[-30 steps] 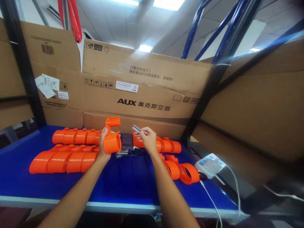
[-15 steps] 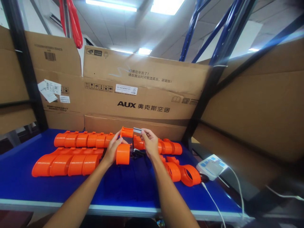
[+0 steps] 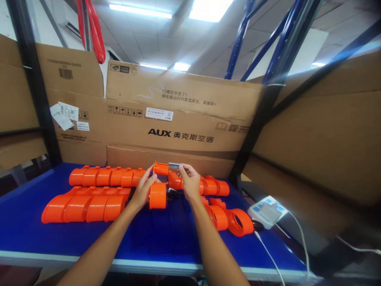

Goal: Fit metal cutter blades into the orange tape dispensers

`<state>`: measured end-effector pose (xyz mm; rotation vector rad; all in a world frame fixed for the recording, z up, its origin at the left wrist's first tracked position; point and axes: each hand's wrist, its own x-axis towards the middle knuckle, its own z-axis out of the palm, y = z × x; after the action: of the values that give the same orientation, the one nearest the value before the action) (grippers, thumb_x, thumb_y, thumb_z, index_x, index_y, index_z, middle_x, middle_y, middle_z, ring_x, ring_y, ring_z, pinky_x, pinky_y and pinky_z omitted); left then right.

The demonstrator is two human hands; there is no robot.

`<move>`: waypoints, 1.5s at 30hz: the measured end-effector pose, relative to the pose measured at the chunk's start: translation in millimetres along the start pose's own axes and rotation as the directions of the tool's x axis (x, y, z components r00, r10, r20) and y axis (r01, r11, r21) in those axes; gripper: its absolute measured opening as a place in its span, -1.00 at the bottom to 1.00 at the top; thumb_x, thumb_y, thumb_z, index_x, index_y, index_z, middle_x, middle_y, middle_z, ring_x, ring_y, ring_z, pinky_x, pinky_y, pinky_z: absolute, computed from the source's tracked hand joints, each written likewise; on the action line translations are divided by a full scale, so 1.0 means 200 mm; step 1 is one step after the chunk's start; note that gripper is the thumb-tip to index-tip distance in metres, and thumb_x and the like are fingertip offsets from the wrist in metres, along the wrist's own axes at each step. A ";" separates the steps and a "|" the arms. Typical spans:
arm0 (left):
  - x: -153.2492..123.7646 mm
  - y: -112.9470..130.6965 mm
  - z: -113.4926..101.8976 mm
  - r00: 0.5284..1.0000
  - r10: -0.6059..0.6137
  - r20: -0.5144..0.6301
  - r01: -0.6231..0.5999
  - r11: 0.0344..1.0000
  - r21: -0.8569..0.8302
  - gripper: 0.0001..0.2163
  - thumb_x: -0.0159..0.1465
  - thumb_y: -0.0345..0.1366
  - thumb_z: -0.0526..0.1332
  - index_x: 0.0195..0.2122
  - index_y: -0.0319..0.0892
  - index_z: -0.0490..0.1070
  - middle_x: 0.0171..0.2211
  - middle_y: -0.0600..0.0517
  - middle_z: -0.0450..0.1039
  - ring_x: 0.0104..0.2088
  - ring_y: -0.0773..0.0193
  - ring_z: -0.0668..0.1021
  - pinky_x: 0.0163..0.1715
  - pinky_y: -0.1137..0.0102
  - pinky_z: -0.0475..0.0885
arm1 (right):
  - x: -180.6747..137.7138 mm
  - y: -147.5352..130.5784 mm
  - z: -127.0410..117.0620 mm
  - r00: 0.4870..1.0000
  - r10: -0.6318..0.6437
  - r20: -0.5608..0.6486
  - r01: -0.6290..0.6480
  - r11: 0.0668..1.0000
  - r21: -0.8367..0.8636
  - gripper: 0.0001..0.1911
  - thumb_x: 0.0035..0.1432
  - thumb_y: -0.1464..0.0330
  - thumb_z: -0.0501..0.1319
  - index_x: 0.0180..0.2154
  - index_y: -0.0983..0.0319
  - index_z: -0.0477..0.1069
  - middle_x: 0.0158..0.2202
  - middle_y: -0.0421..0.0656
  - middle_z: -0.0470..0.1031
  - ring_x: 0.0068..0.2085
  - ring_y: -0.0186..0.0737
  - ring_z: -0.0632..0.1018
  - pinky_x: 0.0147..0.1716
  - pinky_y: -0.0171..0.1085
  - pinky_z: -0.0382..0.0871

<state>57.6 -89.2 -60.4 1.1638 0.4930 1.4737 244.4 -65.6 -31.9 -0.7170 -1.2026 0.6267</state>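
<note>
My left hand (image 3: 143, 190) grips an orange plastic ring piece (image 3: 157, 194) with an upright tab, held just above the blue table (image 3: 166, 234). My right hand (image 3: 189, 183) pinches a small grey flat part (image 3: 174, 165) against the top of that tab. Small dark parts (image 3: 172, 193) lie on the table between my hands, mostly hidden.
Two long rows of joined orange pieces (image 3: 86, 202) lie at the left, another row (image 3: 208, 184) behind my right hand, and loose orange rings (image 3: 229, 218) at the right. A white power strip (image 3: 268, 211) with cables sits at the table's right edge. Cardboard boxes (image 3: 178, 119) wall the back.
My left hand has lowered and turned the orange ring piece toward the middle. My right hand brought the grey part up against its tab. The view shifted slightly.
</note>
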 end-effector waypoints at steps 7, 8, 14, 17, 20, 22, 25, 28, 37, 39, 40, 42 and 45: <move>0.01 0.01 -0.01 1.000 0.008 0.001 -0.008 1.000 0.026 -0.43 0.25 0.01 0.32 0.19 -0.21 0.39 -0.46 0.07 0.49 -0.55 0.34 0.43 -0.52 0.45 0.33 | 0.00 0.01 0.00 1.000 -0.020 0.013 0.020 0.999 -0.026 -0.62 0.10 0.03 0.39 -0.29 0.21 0.52 -0.45 -0.21 0.52 -0.44 -0.28 0.48 -0.41 -0.29 0.41; 0.01 0.01 -0.01 1.000 0.010 0.000 -0.010 0.999 0.032 -0.46 0.25 0.02 0.32 0.15 -0.21 0.43 -0.46 0.07 0.49 -0.55 0.34 0.44 -0.52 0.45 0.33 | 0.00 0.01 0.00 1.000 -0.022 0.016 0.022 0.999 -0.029 -0.62 0.10 0.03 0.39 -0.30 0.21 0.51 -0.45 -0.22 0.52 -0.44 -0.28 0.48 -0.41 -0.29 0.41; 0.01 0.02 -0.01 1.000 0.011 0.015 -0.012 0.998 0.057 -0.55 0.24 0.05 0.32 -0.03 -0.21 0.49 -0.48 0.06 0.48 -0.54 0.33 0.42 -0.53 0.45 0.32 | -0.01 0.02 0.00 0.999 -0.042 0.010 0.043 0.998 -0.045 -0.63 0.12 0.03 0.37 -0.30 0.22 0.50 -0.45 -0.21 0.52 -0.43 -0.28 0.49 -0.39 -0.28 0.42; 0.00 0.02 0.00 0.999 0.004 0.033 -0.006 0.998 0.057 -0.59 0.24 0.05 0.32 -0.12 -0.22 0.51 -0.48 0.06 0.46 -0.54 0.34 0.41 -0.51 0.45 0.32 | -0.01 0.02 -0.01 0.998 -0.057 -0.006 0.056 0.997 -0.057 -0.63 0.16 0.03 0.35 -0.28 0.22 0.50 -0.44 -0.20 0.52 -0.42 -0.28 0.50 -0.38 -0.27 0.44; -0.01 0.02 0.01 0.999 -0.001 0.042 -0.001 0.999 0.052 -0.61 0.24 0.03 0.33 -0.16 -0.23 0.52 -0.48 0.06 0.46 -0.54 0.37 0.39 -0.51 0.46 0.29 | -0.03 0.02 -0.02 0.997 -0.072 -0.012 0.071 0.994 -0.086 -0.63 0.18 0.04 0.32 -0.25 0.22 0.51 -0.42 -0.18 0.54 -0.42 -0.26 0.52 -0.38 -0.26 0.46; -0.02 0.02 0.01 0.999 -0.001 0.040 -0.001 0.999 0.050 -0.61 0.24 0.03 0.34 -0.14 -0.23 0.53 -0.48 0.06 0.45 -0.54 0.38 0.38 -0.51 0.47 0.27 | -0.05 0.01 -0.01 0.996 -0.085 -0.003 0.084 0.990 -0.116 -0.64 0.19 0.05 0.32 -0.23 0.23 0.53 -0.41 -0.16 0.57 -0.41 -0.24 0.55 -0.37 -0.24 0.49; -0.02 0.02 0.01 0.999 0.001 0.043 -0.004 0.999 0.053 -0.59 0.23 0.03 0.34 -0.12 -0.24 0.53 -0.48 0.06 0.45 -0.53 0.38 0.37 -0.51 0.47 0.25 | -0.07 0.00 -0.01 0.993 -0.111 0.029 0.114 0.978 -0.175 -0.65 0.22 0.08 0.30 -0.20 0.24 0.58 -0.38 -0.12 0.63 -0.38 -0.18 0.59 -0.33 -0.20 0.53; -0.02 0.02 0.02 0.999 0.006 0.045 -0.009 0.998 0.063 -0.57 0.23 0.03 0.34 -0.08 -0.25 0.53 -0.48 0.06 0.45 -0.53 0.37 0.37 -0.50 0.46 0.26 | -0.08 -0.01 0.00 0.986 -0.153 0.066 0.164 0.956 -0.243 -0.65 0.27 0.11 0.26 -0.12 0.22 0.62 -0.27 -0.07 0.68 -0.27 -0.10 0.65 -0.24 -0.14 0.56; -0.02 0.01 0.03 0.999 -0.017 0.052 0.013 0.997 0.070 -0.35 0.20 -0.07 0.38 0.27 -0.26 0.36 -0.52 0.12 0.42 -0.57 0.41 0.30 -0.55 0.48 0.17 | -0.09 -0.10 0.01 0.907 -0.258 0.332 0.397 0.783 -0.478 -0.67 0.39 0.24 0.13 0.01 0.11 0.62 0.00 -0.05 0.66 -0.03 -0.03 0.63 0.06 -0.02 0.45; -0.01 0.01 0.03 0.999 -0.022 0.036 0.020 0.999 0.049 -0.37 0.20 -0.08 0.39 0.25 -0.26 0.38 -0.53 0.14 0.40 -0.59 0.42 0.29 -0.57 0.49 0.16 | -0.08 -0.13 0.02 0.885 -0.246 0.396 0.438 0.730 -0.525 -0.64 0.42 0.24 0.09 0.05 0.12 0.59 0.03 -0.05 0.64 -0.02 -0.03 0.61 0.08 -0.02 0.43; -0.01 0.02 0.02 0.999 -0.023 0.024 0.022 0.999 0.035 -0.39 0.20 -0.08 0.39 0.22 -0.26 0.40 -0.53 0.15 0.40 -0.59 0.43 0.29 -0.57 0.49 0.16 | -0.08 -0.14 0.02 0.875 -0.235 0.424 0.454 0.703 -0.547 -0.63 0.43 0.24 0.07 0.08 0.12 0.58 0.04 -0.05 0.63 -0.01 -0.03 0.60 0.09 -0.03 0.42; -0.01 0.03 0.02 1.000 -0.023 -0.005 0.023 1.000 0.001 -0.47 0.19 -0.07 0.40 0.12 -0.27 0.48 -0.54 0.14 0.39 -0.59 0.42 0.31 -0.58 0.49 0.18 | -0.06 -0.17 0.03 0.855 -0.203 0.478 0.482 0.652 -0.585 -0.61 0.44 0.25 0.05 0.13 0.13 0.54 0.09 -0.04 0.60 0.03 -0.03 0.58 0.11 -0.04 0.40; 0.01 0.05 0.01 0.997 -0.019 -0.074 0.013 0.997 -0.070 -0.60 0.16 -0.07 0.41 -0.09 -0.25 0.53 -0.56 0.15 0.37 -0.61 0.42 0.33 -0.60 0.49 0.20 | -0.02 -0.19 0.03 0.824 -0.129 0.552 0.515 0.579 -0.633 -0.59 0.45 0.28 0.05 0.22 0.12 0.44 0.17 -0.08 0.55 0.12 -0.06 0.53 0.17 -0.06 0.35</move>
<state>55.4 -90.4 -50.5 1.0511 0.4968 1.5129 239.3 -92.0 -4.6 -1.0393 -2.0448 -0.1135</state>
